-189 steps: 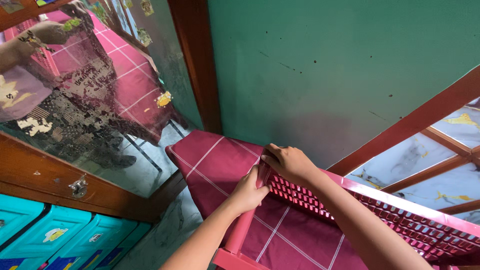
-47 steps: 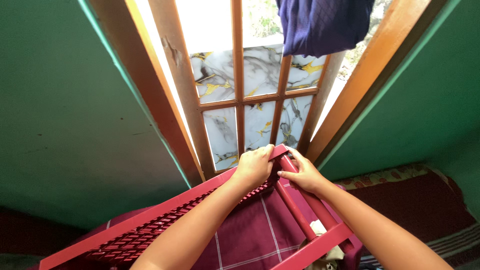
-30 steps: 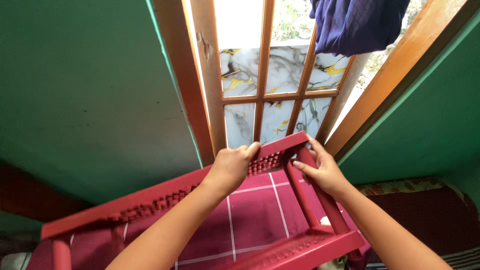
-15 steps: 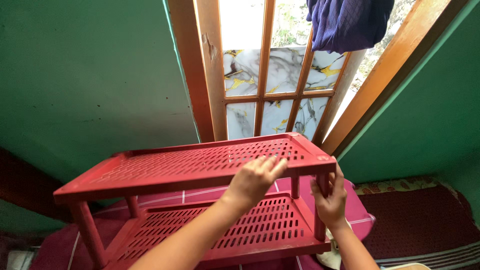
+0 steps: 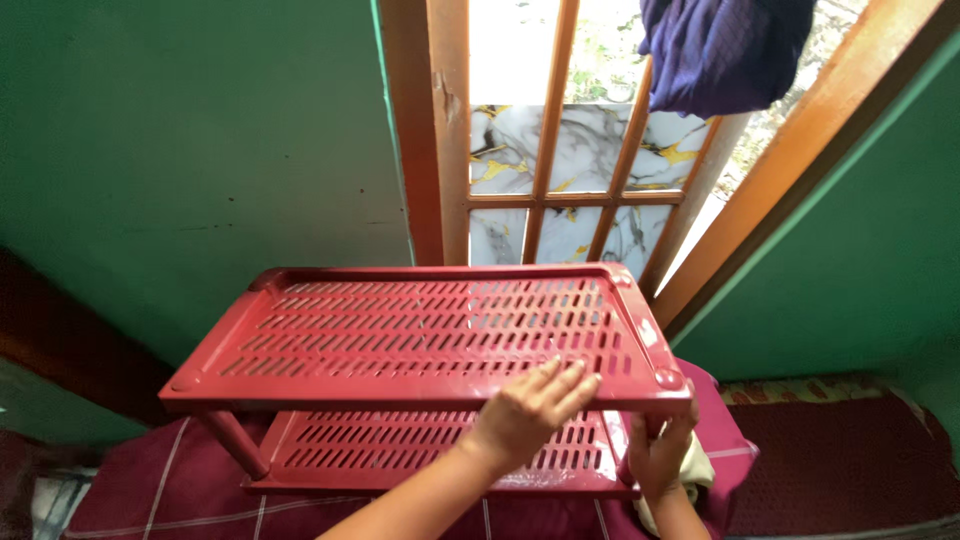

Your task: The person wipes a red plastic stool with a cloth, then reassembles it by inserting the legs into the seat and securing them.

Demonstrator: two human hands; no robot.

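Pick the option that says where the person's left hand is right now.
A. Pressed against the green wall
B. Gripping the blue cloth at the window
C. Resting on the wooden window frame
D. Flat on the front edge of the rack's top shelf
D: the left hand lies with fingers spread on the front edge of the red slotted rack, on its top shelf, while the right hand grips the rack's front right leg below.

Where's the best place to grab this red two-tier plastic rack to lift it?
Probably by the two short ends of the top shelf, one hand per side, fingers hooked under the rim. The rack stands upright and is long, so end grips should keep it level. The right hand already wraps the near right leg; the left hand rests on the front edge.
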